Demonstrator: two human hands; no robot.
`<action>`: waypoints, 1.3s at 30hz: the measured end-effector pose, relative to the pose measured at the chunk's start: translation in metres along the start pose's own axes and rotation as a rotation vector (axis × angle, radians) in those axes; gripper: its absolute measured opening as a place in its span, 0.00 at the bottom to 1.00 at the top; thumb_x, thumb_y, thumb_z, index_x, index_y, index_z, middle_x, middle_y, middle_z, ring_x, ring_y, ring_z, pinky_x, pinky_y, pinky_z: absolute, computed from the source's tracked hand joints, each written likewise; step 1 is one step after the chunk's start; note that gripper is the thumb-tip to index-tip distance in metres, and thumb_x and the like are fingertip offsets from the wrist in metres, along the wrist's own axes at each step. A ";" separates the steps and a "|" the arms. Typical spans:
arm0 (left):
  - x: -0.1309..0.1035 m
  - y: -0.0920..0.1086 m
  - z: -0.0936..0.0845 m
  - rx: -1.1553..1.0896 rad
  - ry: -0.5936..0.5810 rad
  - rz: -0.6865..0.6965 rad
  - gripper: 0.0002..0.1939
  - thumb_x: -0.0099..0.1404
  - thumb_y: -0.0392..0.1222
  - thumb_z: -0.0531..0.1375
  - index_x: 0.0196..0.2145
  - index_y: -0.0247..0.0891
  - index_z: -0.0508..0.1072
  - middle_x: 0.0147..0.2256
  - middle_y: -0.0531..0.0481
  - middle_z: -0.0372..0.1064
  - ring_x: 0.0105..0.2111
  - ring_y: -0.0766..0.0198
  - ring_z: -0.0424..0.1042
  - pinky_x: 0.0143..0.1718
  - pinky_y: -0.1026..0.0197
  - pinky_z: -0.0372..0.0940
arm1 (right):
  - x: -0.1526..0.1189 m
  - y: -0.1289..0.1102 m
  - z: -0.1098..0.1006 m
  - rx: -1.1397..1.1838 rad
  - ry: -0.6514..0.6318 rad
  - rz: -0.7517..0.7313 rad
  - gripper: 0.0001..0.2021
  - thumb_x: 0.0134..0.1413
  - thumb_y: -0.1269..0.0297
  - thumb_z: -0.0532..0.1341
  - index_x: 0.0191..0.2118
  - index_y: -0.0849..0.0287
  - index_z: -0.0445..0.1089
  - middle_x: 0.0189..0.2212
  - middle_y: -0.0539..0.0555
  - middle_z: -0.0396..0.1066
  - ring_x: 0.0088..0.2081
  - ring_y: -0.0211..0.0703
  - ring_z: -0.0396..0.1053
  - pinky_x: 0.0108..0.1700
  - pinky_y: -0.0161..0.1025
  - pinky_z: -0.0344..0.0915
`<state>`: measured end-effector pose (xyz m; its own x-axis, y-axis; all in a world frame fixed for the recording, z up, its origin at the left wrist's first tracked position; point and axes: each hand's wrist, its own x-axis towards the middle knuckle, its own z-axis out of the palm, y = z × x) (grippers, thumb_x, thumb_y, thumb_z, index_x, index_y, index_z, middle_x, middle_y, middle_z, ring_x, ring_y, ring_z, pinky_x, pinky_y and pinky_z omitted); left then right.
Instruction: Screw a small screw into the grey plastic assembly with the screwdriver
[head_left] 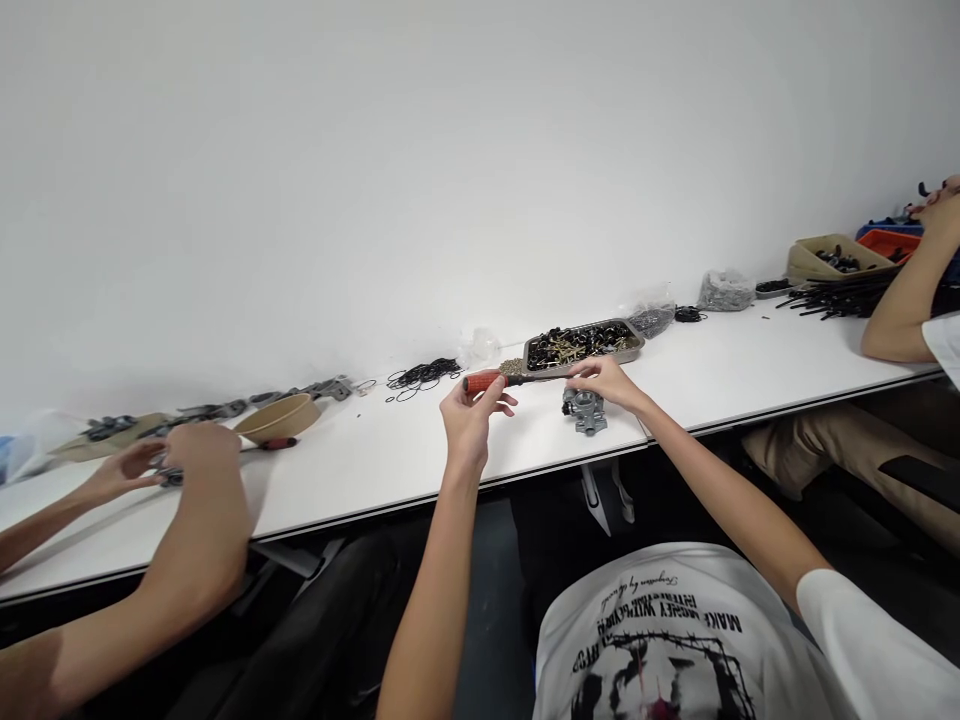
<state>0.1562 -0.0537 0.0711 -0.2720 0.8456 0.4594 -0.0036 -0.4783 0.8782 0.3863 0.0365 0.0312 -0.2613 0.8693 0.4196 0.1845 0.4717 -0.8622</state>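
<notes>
Head view shows your left hand clenched on the red handle of the screwdriver, held level above the table. Your right hand pinches its shaft near the tip, just over the grey part, which sits near the tray. I judge you should guide the tip straight into the part and keep the shaft steady.

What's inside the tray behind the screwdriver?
The tray holds a heap of small black parts mixed with brass-coloured pieces. Anything beneath the heap, and the tray floor, is hidden.
</notes>
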 end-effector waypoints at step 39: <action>0.033 0.038 0.025 -0.046 -0.168 0.128 0.14 0.59 0.47 0.69 0.38 0.36 0.75 0.32 0.46 0.75 0.26 0.61 0.76 0.23 0.60 0.71 | -0.041 0.001 -0.020 -0.078 -0.185 -0.091 0.23 0.43 0.58 0.76 0.47 0.51 0.73 0.52 0.55 0.73 0.55 0.53 0.71 0.60 0.54 0.68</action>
<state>0.1713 -0.0380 0.1225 -0.1093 0.8027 0.5862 -0.0246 -0.5918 0.8057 0.4161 0.0044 0.0193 -0.4483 0.7838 0.4297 0.2233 0.5636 -0.7953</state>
